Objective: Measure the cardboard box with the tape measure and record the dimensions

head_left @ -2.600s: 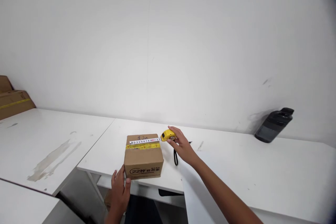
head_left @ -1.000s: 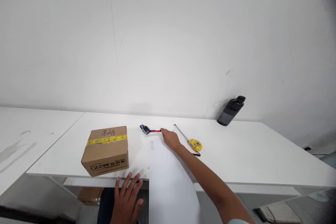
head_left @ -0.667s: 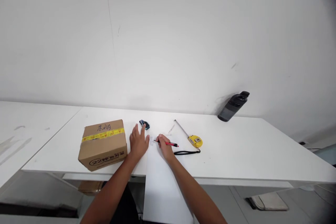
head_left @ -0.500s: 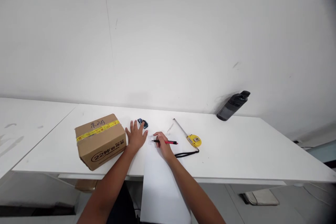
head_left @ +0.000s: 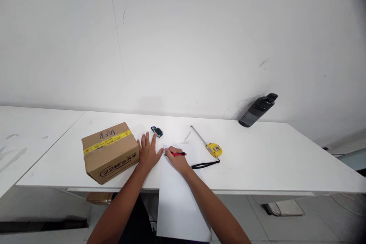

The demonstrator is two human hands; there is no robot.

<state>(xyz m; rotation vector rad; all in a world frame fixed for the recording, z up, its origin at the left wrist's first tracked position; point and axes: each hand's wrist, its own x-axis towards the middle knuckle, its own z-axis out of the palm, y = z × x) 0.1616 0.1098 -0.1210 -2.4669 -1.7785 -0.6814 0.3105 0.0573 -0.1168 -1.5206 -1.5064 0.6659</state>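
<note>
My right hand [head_left: 177, 160] is closed around a red and black pen [head_left: 179, 154], its tip down at the top left of a white sheet of paper [head_left: 180, 209]. The lower part of the sheet hangs past the table's front edge. My left hand [head_left: 148, 153] lies flat with fingers spread, its thumb near the paper's upper left corner. Just beyond its fingertips is a small dark blue object [head_left: 157, 131], whose kind I cannot make out. A taped cardboard box [head_left: 111, 154] stands beside my left hand.
A yellow tape measure [head_left: 214, 149] with its blade partly out and a black wrist strap [head_left: 205, 165] lies right of the paper. Farther right, a black bottle [head_left: 257, 110] stands by the wall. The white table [head_left: 271, 160] ends at the front edge.
My right hand has settled lower over the paper with the pen, closer to my left thumb. My left thumb has come nearer the pen tip. The view has shifted slightly.
</note>
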